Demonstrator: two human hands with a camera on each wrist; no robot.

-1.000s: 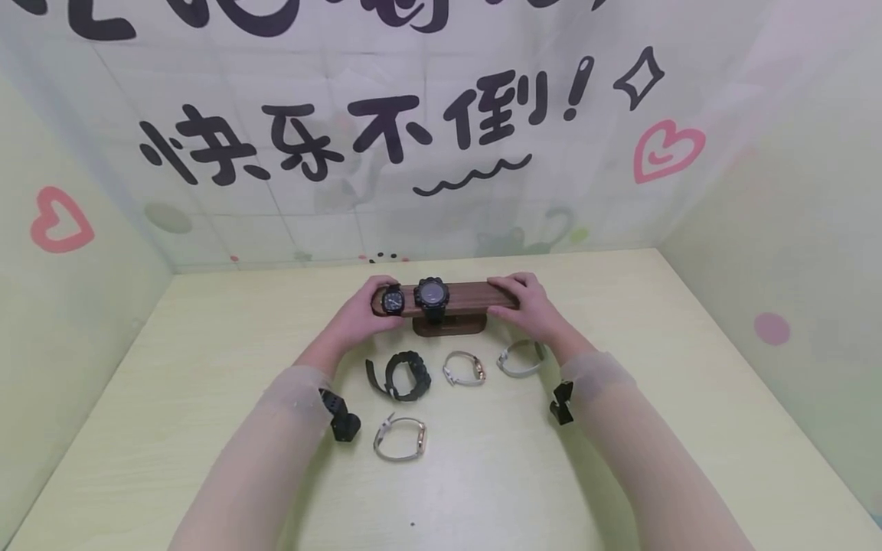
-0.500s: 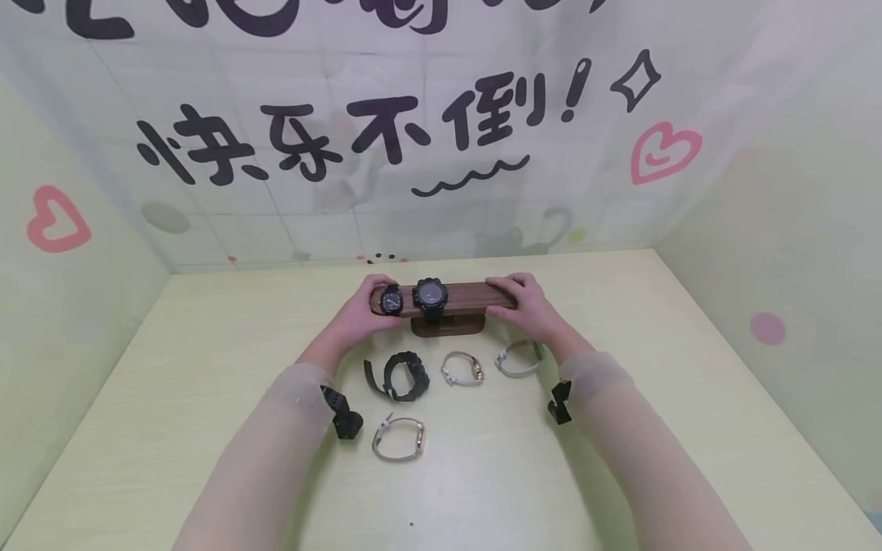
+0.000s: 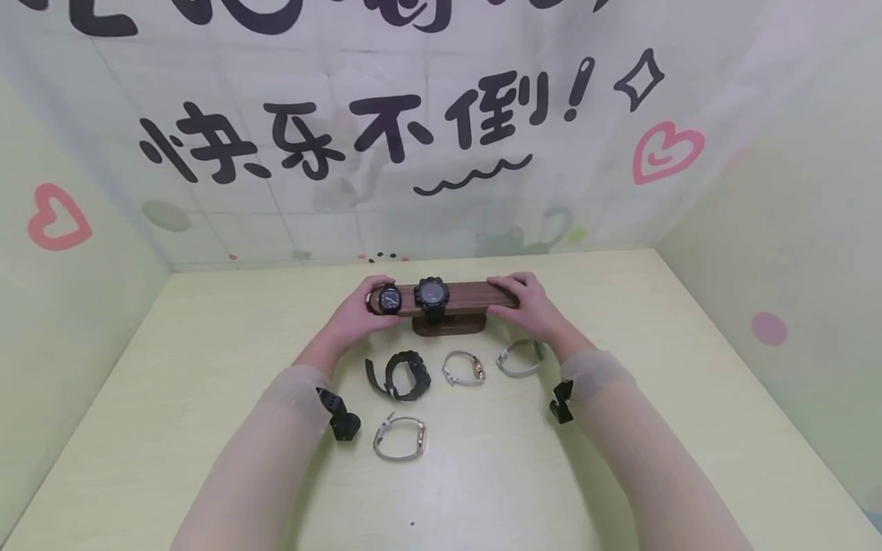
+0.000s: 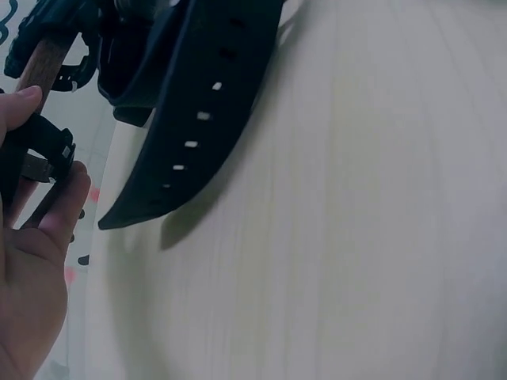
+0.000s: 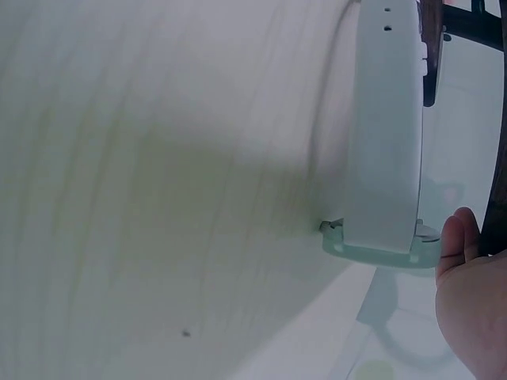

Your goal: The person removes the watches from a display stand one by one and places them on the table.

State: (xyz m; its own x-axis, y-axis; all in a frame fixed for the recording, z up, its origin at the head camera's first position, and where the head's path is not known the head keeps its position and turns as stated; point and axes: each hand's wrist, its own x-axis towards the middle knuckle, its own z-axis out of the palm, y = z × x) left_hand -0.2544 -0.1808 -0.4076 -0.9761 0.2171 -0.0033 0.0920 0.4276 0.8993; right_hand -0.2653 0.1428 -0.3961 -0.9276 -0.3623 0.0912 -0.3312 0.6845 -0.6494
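The left hand (image 3: 358, 309) and right hand (image 3: 534, 308) grip the brown bar (image 3: 472, 297) (it lies sideways), the square watch (image 3: 390, 300) nearer the left.

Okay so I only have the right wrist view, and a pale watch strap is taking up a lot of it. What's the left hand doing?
Observer: The left hand grips the left end of a long, dark brown wooden bar.
Operator: Anything on the bar at that end?
Observer: Yes, a black square-faced watch is strapped around it, with a black round-faced watch next along.
Operator: And which loose watch is nearest the person?
Observer: A pale-strapped watch with a gold-coloured case, resting on the pale wooden table.
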